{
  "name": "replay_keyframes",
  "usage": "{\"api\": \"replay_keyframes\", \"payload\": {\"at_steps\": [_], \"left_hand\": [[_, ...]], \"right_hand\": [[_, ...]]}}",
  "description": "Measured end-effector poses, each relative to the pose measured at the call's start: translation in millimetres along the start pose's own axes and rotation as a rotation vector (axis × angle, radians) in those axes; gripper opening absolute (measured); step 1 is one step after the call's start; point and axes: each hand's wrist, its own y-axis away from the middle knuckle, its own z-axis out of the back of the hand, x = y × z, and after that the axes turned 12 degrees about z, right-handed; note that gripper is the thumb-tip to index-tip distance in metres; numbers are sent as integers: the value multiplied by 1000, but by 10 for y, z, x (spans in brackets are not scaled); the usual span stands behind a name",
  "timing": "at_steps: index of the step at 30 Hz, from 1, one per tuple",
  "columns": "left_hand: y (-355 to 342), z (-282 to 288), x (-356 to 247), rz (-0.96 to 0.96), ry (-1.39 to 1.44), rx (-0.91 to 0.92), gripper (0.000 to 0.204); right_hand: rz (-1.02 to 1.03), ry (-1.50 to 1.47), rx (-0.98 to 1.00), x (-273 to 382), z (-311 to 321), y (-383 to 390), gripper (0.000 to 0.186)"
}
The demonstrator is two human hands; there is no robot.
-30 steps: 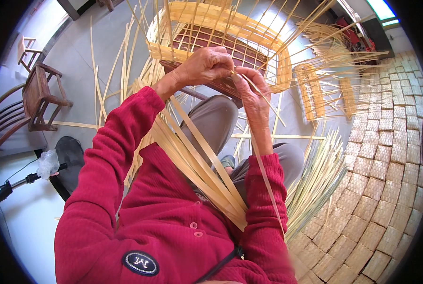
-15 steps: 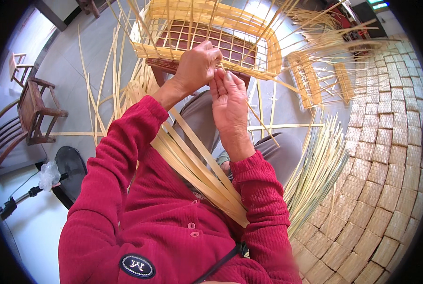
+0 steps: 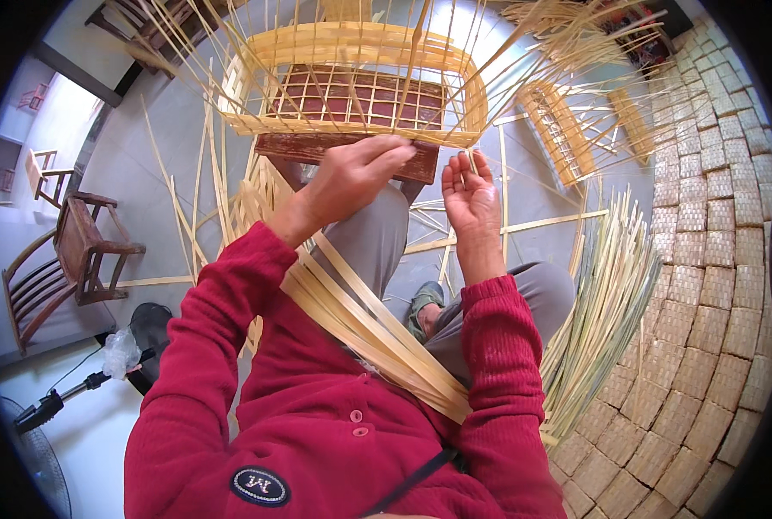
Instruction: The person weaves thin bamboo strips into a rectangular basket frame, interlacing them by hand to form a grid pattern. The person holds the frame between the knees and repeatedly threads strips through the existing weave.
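Bskt (image 3: 351, 54) on stool (image 3: 304, 148), R hand (image 3: 472, 204) nr

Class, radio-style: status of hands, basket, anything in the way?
Left hand by red-brown stool, fingertips blurred. Right hand near basket, fingers curled. Basket on stool. Long strips across lap, possibly obstructing.

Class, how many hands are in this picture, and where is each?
2: the left hand in front of the red-brown stool, and the right hand just below the near right corner of the basket. No others show.
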Motion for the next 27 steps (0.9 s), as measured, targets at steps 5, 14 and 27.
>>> {"api": "replay_keyframes", "payload": {"at_steps": [5,14,27], "left_hand": [[-238,-321,112,216,-148,68,21],[-431,-236,305,276,192,161,12],[-492,-184,382,306,298,179,12]], "right_hand": [[15,-204,-89,50,-63,-95,21],[-63,-141,420,124,-165,-139,21],[578,966,965,264,-792,260,34]]}}
